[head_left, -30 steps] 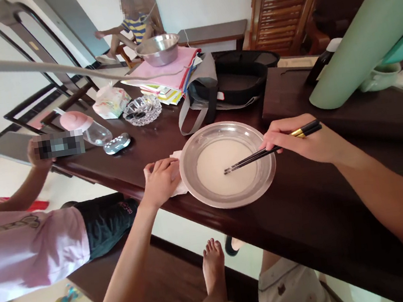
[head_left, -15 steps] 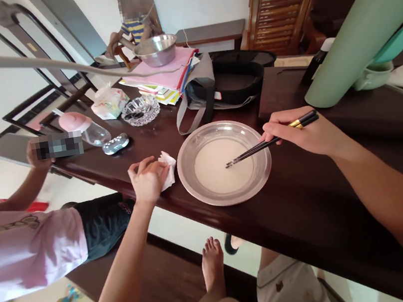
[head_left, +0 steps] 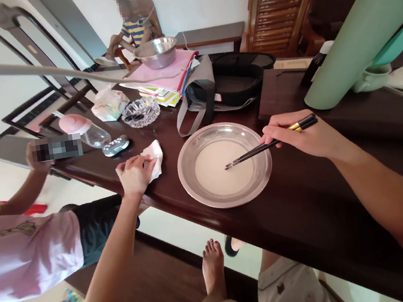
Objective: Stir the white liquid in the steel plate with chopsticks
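Note:
A round metal plate with a thin white batter in it sits near the front edge of a dark wooden table. My right hand is closed on a pair of black chopsticks whose tips rest in the batter. To the left of the plate, my left hand pinches a crumpled white tissue on the table.
A person in a pink shirt sits at the left, holding something up. Behind lie a glass ashtray, a pink-lidded bottle, a remote, a grey bag, books with a metal bowl, and a green flask.
My left hand has pulled the tissue away from the plate's edge, leftward along the table. The chopsticks have barely shifted in the batter.

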Demonstrator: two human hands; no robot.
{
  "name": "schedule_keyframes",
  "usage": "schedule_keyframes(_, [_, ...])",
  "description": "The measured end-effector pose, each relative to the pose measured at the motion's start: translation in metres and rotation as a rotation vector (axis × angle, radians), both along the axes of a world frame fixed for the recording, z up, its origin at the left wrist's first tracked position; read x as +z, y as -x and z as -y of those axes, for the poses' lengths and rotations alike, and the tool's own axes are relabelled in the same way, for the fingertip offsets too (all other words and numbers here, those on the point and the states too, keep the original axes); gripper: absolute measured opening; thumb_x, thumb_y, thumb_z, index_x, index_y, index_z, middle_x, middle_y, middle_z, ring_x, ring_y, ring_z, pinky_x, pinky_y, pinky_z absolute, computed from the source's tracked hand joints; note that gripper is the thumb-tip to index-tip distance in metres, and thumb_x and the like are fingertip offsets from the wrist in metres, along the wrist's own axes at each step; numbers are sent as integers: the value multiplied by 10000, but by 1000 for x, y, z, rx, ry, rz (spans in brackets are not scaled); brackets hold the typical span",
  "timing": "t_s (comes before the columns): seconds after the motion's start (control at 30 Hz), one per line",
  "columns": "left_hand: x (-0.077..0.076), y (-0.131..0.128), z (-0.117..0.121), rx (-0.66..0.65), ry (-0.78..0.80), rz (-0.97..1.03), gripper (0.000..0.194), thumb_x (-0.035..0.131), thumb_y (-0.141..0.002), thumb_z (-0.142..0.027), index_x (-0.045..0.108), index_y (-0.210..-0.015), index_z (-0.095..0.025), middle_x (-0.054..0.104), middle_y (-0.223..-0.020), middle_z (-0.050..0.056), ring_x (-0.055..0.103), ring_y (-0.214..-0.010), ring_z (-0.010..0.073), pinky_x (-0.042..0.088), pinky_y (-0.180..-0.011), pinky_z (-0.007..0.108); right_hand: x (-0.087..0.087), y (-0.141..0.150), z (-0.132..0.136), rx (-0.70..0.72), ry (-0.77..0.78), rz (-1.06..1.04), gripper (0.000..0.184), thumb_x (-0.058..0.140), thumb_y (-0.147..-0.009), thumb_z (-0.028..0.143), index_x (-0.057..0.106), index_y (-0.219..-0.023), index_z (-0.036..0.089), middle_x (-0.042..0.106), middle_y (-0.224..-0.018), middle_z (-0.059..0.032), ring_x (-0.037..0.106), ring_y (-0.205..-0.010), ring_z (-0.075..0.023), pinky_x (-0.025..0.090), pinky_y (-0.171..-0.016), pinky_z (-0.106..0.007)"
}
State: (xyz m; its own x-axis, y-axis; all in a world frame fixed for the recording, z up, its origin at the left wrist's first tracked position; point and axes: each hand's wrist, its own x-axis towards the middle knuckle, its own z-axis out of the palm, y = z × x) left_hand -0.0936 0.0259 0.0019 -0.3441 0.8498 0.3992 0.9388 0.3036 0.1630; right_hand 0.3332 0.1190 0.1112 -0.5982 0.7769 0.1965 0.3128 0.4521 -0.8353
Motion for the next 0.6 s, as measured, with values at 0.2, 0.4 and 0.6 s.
schedule_keyframes(0.2, [-3,26,5,25,8,-63,539,389,-932,-535,725,-1029,-125,754,-1025,122,657,-1086,258,275,-1044,493,-1,2,1,7,-44,18,323,578,-933,433,675,-693,241,737,-767,-25,607,-602,-156,480,-585,-324])
schedule_keyframes(0.4, [8,63,-23,71,6,-2,708,379,-797,-680,723,-877,-67,743,-960,127,646,-1095,286,332,-858,500,-2,3,2,18,-45,16,329,570,-938,435,679,-695,243,733,-755,-23,600,-596,-155,466,-585,-321])
schedule_keyframes(0.6, [16,101,-50,127,-150,107,990,547,-567,-776,631,-1158,14,597,-1333,292,511,-1296,428,354,-817,536,-5,2,-1,24,6,-4,340,582,-929,467,688,-696,243,748,-795,-29,615,-620,-164,493,-591,-326])
